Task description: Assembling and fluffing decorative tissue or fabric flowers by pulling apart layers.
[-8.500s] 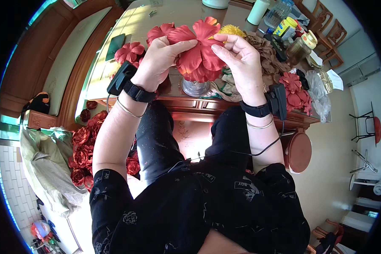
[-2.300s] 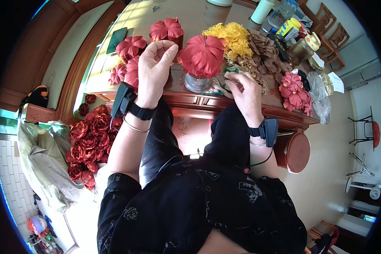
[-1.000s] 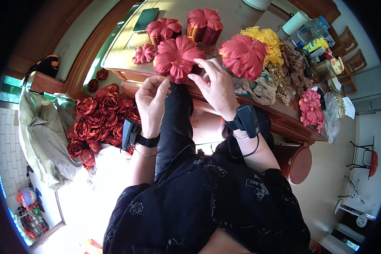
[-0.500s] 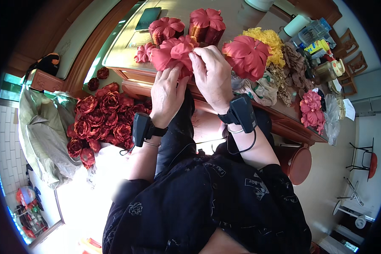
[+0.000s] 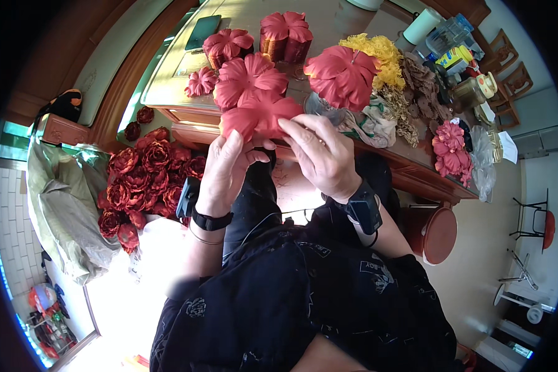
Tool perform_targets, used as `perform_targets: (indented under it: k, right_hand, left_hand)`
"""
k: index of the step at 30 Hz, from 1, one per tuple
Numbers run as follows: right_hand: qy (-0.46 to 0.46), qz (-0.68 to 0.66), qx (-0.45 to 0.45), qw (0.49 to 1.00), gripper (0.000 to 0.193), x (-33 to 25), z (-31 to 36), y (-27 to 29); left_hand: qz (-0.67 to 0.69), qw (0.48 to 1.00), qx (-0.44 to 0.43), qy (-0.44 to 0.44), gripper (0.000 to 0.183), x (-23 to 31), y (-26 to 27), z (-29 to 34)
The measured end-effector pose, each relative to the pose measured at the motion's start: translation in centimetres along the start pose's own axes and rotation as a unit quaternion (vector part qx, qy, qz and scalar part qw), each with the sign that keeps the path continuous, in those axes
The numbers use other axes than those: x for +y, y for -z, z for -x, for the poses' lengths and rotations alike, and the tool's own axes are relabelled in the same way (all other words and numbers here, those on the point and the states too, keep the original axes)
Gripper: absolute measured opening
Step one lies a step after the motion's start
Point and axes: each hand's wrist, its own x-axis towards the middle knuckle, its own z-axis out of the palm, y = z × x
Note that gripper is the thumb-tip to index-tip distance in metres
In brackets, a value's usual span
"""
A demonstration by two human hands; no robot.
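Glossy wooden table (image 5: 242,13): stack of red cloth-like petals (image 5: 248,74), creased, at the hands' twelve o'clock. Since previous frame, one thin scalloped petal sheet (image 5: 260,115) drawn bodyward. Right hand (image 5: 327,160) bunched, pinching its four-o'clock edge; left hand (image 5: 222,172) half-curled, thumb at eight-o'clock, grip unclear.

Wooden table (image 5: 167,77) with red petal stacks (image 5: 285,34), yellow frilly pieces (image 5: 387,56), brown scalloped pieces (image 5: 423,90), flat green object (image 5: 203,32)

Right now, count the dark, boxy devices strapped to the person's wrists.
2: the left device below the left hand, and the right device below the right hand. Neither is hidden.
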Motion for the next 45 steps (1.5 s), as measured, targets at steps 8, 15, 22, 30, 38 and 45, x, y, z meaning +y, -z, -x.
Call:
perform_targets:
  k: [8, 15, 22, 30, 38, 45]
  right_hand:
    - [-0.105, -0.186, -0.044, 0.976, 0.03, -2.0, 0.8, 3.3]
    - [0.081, -0.794, 0.018, 0.602, 0.029, -8.1, -4.4, 14.4]
    - [0.163, -0.783, -0.032, 0.6, 0.027, -8.2, -4.3, 15.2]
    - [0.19, -0.8, -0.059, 0.566, 0.022, -7.4, -4.0, 15.1]
    - [0.091, -0.772, 0.036, 0.627, 0.04, -6.0, -2.8, 14.8]
    - [-0.27, -0.265, 0.071, 0.923, 0.039, -0.7, -1.5, 9.2]
  left_hand:
    - [-0.015, 0.987, 0.161, -0.007, 0.007, -0.8, -0.7, -0.9]
    - [-0.055, 0.984, 0.161, -0.053, 0.01, 0.3, -2.2, -0.8]
    - [-0.058, 0.981, 0.165, -0.082, 0.014, 1.0, -3.6, 0.0]
    - [-0.069, 0.981, 0.147, -0.106, 0.015, 1.8, -4.5, 0.0]
    - [-0.06, 0.988, 0.115, -0.082, 0.016, 2.2, -5.5, -0.5]
    - [-0.07, 0.991, 0.092, -0.068, 0.017, 1.5, -7.0, -1.1]
